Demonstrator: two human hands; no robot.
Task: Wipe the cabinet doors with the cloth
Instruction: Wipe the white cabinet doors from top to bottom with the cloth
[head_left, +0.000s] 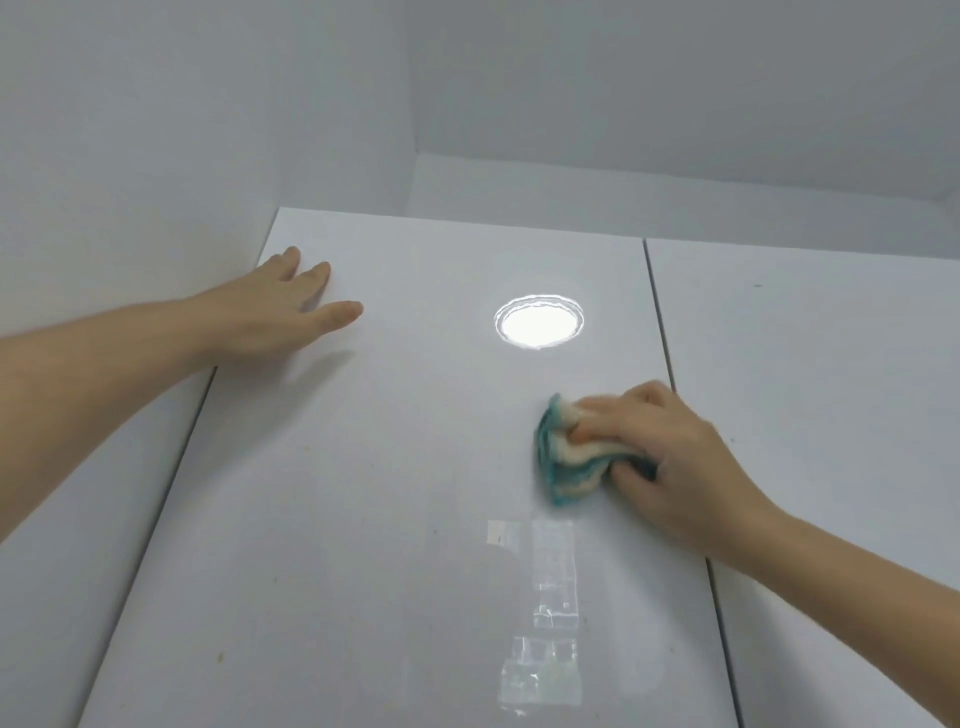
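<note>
Fingers of right hand grip bunched cloth on cabinet door near its right edge, left hand braced flat and empty; mid-wipe, next stroke probably toward lower-left specks.

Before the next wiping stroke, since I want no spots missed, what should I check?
1. Teal-and-cream bunched cloth gripped by right hand: ok.
2. Cloth pressed on glossy white cabinet door: ok.
3. Left hand flat on that door, steadying: ok.
4. Yellowish specks at door's lower left removed: not ok.
5. Neighbouring white door on the right wiped: cannot tell; dark speck shows there.
</note>
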